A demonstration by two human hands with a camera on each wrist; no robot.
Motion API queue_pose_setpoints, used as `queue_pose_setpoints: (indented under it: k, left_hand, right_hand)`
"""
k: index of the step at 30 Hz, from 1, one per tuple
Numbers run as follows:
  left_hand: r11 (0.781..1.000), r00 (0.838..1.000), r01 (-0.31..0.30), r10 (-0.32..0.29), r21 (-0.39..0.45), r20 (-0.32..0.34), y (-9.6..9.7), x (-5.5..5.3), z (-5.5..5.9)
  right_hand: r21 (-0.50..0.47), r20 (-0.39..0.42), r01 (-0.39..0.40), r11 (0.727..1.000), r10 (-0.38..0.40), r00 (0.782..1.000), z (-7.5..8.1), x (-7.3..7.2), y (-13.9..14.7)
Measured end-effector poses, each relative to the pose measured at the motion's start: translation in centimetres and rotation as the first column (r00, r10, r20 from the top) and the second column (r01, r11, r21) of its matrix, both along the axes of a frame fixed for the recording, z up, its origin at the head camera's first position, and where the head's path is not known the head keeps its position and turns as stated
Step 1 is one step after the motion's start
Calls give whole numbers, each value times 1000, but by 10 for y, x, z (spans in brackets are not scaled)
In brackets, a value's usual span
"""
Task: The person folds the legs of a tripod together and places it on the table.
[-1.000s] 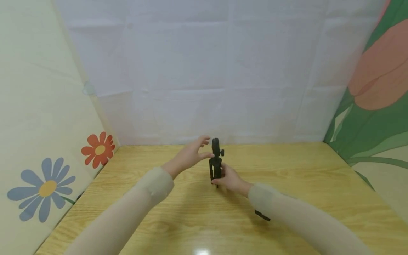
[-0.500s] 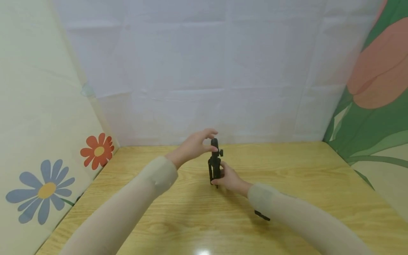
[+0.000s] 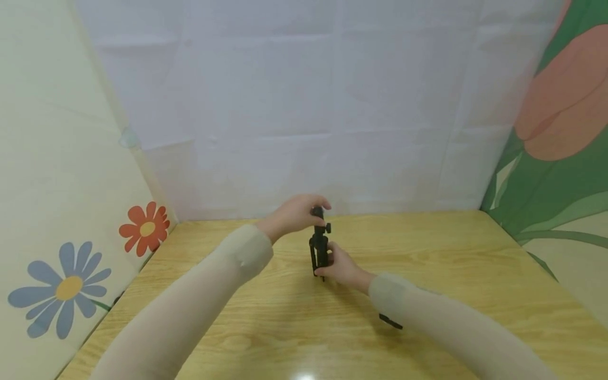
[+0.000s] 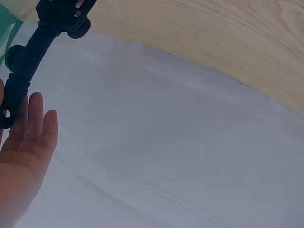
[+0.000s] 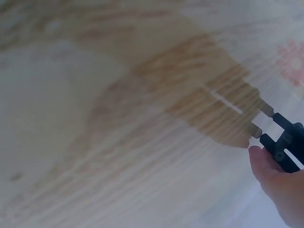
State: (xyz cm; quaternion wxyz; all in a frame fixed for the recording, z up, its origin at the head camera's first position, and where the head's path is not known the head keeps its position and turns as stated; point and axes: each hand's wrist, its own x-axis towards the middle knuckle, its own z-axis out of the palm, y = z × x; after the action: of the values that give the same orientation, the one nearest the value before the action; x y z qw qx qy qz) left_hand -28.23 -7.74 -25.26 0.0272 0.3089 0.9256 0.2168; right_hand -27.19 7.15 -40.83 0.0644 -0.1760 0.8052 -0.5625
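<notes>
A small black tripod (image 3: 321, 244) stands upright on the wooden table, its side knob (image 3: 328, 228) pointing right. My left hand (image 3: 300, 213) holds the top of it, thumb on the near side and fingers reaching over behind. In the left wrist view the tripod's upper end, with a small hole, lies between the thumb and fingers (image 4: 35, 121). Lower down, my right hand (image 3: 345, 270) grips the legs from the right, thumb across the front. The right wrist view shows the leg ends close to the tabletop beside my right thumb (image 5: 262, 164).
A small black piece (image 3: 390, 321) lies on the table (image 3: 266, 338), partly hidden under my right sleeve. Behind the table hangs a white creased sheet (image 3: 266, 105). Flower-patterned panels stand at the left (image 3: 57, 174) and right (image 3: 565, 184).
My left hand has moved right and closed in from beside the tripod's top to hold it. The right hand keeps its grip on the legs, and the tripod stays in place.
</notes>
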Motion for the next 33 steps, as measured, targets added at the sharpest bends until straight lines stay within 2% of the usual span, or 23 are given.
queue_pose_setpoints:
  k: [5,8,15,23,30,33]
  left_hand:
    - [999,999,30,-31,-23,-17,-3,-1,3]
    - [999,999,26,-27,-27,-18,-8,0,5]
    - [1000,999,14,-13,21,-33,-23,1,3]
    - [993,998,26,-19,111,-64,-44,4,-9]
    - [987,1000,-4,1,161,24,-61,10,-22]
    - [987,999,-1,-5,161,34,-68,13,-29]
  right_hand:
    - [24,11,-6,1000,6,1000,0,0,1]
    - [39,4,-15,999,15,1000,1,0,3]
    - [70,-15,-8,998,9,1000,5,1,9]
    - [132,-67,11,991,-2,998,9,3,17]
    - [177,-56,38,983,-28,998,15,5,25]
    - [204,-89,45,978,-27,996,17,5,29]
